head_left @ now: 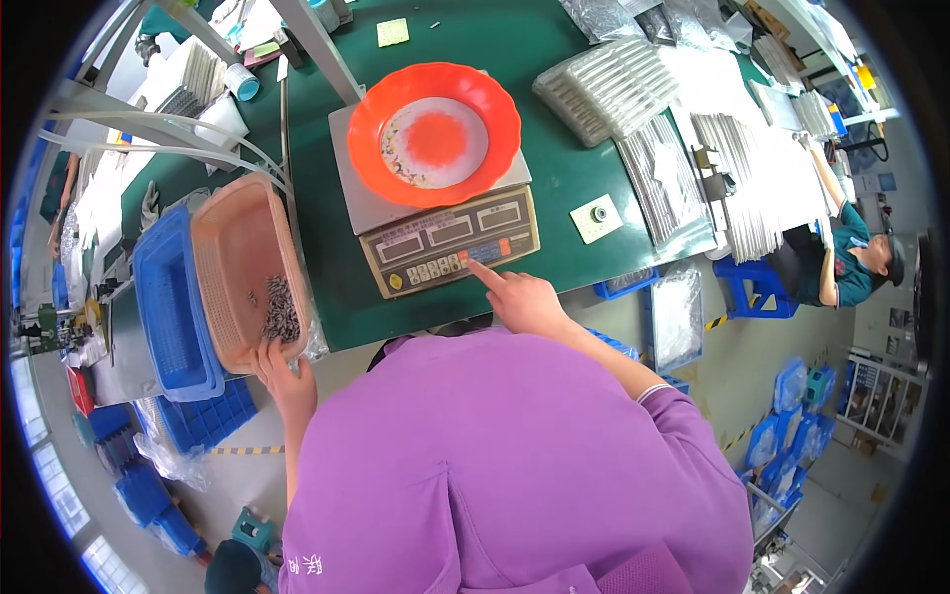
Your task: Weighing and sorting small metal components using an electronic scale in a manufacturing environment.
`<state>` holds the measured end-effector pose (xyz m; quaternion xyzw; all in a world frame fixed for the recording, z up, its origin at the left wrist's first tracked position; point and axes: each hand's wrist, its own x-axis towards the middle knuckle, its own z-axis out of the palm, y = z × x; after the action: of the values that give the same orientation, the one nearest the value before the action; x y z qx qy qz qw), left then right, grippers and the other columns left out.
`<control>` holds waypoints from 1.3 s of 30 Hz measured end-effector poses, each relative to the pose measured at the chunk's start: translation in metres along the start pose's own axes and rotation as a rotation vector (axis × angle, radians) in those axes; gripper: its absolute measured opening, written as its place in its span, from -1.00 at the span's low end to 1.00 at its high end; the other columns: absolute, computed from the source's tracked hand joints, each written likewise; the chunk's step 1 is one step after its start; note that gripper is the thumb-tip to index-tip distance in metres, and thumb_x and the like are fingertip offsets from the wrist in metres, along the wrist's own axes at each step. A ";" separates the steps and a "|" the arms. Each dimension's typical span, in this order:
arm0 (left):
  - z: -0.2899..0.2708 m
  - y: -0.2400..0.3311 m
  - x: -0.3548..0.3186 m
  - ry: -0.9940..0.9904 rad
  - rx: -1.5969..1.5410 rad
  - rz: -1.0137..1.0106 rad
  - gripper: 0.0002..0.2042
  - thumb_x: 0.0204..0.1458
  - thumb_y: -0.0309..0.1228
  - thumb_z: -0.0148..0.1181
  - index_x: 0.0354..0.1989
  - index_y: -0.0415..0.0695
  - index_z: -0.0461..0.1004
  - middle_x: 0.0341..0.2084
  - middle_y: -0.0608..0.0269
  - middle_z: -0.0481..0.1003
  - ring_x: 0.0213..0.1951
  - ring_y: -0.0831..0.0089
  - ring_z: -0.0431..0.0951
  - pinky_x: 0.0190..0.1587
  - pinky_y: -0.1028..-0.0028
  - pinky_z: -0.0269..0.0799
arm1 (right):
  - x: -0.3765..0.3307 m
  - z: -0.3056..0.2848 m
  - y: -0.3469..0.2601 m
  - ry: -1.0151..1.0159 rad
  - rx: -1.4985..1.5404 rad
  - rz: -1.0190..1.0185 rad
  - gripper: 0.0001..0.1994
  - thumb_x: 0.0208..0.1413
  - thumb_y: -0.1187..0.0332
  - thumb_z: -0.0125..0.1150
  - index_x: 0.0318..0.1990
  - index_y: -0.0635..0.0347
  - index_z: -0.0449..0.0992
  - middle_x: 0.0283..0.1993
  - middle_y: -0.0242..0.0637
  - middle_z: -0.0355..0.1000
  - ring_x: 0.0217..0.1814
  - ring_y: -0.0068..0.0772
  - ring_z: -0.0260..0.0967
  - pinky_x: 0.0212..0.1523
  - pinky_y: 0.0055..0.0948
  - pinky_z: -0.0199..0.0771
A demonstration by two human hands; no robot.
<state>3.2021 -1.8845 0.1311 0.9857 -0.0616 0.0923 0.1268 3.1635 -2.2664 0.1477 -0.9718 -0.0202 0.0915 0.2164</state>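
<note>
My right hand (522, 299) has its index finger stretched out to the keypad of a tabletop weighing scale (450, 243), the fingertip on or just above the keys. It holds nothing. On the scale's metal pan rests an orange scalloped bowl (432, 134), with a pale, speckled patch round the middle of its inside. At the near end of a pink plastic basket (233, 267), my left hand (284, 381) lies with its fingers apart over the rim, beside a heap of small grey metal parts (281, 315) inside.
A blue basket (176, 297) stands left of the pink one. On the green table (574, 168) are stacked clear trays (614, 89), a small ring-shaped part (598, 214) on pale paper, and bundled strips (661, 183). A co-worker (851, 252) is at the far right.
</note>
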 end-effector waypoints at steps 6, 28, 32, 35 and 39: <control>-0.001 0.002 0.000 -0.023 0.022 -0.043 -0.53 -0.20 -0.51 0.13 -0.01 -0.20 0.25 0.05 0.01 0.19 0.19 -0.02 0.02 0.20 0.13 -0.04 | 0.013 0.009 0.003 -0.047 -0.123 0.003 -0.36 -0.05 0.42 0.03 0.25 -0.21 0.04 -0.55 -0.29 0.35 -0.48 -0.23 0.39 -0.46 -0.28 0.42; -0.006 0.006 0.005 -0.102 0.153 -0.081 -0.45 -0.25 -0.30 0.21 0.01 -0.12 0.26 0.04 0.11 0.22 0.20 0.10 0.05 0.19 0.07 -0.07 | -0.023 -0.006 0.036 0.059 -0.005 0.137 -0.39 -0.03 0.39 0.03 0.24 -0.16 0.06 -0.49 -0.22 0.37 -0.43 -0.17 0.39 -0.42 -0.22 0.41; -0.010 0.008 0.007 -0.198 0.185 -0.198 -0.42 -0.24 -0.18 0.22 0.02 -0.09 0.28 0.07 0.13 0.22 0.22 0.14 0.04 0.21 -0.02 -0.18 | -0.015 -0.006 0.032 -0.090 -0.139 0.198 -0.35 -0.01 0.41 0.02 0.27 -0.24 -0.01 -0.54 -0.23 0.36 -0.48 -0.18 0.39 -0.44 -0.24 0.41; -0.012 0.004 0.008 -0.211 0.159 -0.194 -0.41 -0.24 -0.12 0.22 0.03 -0.09 0.29 0.08 0.13 0.23 0.22 0.15 0.05 0.21 -0.05 -0.22 | -0.012 -0.009 0.029 -0.125 -0.161 0.229 -0.39 -0.01 0.39 0.02 0.25 -0.23 0.04 -0.54 -0.24 0.37 -0.49 -0.18 0.39 -0.44 -0.24 0.41; -0.020 0.004 0.016 -0.259 0.112 -0.166 -0.43 -0.18 -0.15 0.22 0.02 -0.17 0.30 0.07 0.05 0.24 0.19 0.11 0.10 0.20 0.04 -0.10 | -0.003 0.005 0.031 -0.015 -0.096 0.149 -0.43 0.00 0.37 0.02 0.22 -0.22 0.10 -0.53 -0.24 0.38 -0.47 -0.20 0.39 -0.43 -0.25 0.41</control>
<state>3.2137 -1.8848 0.1546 0.9966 0.0094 -0.0431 0.0699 3.1591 -2.2925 0.1307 -0.9791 0.0464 0.1135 0.1621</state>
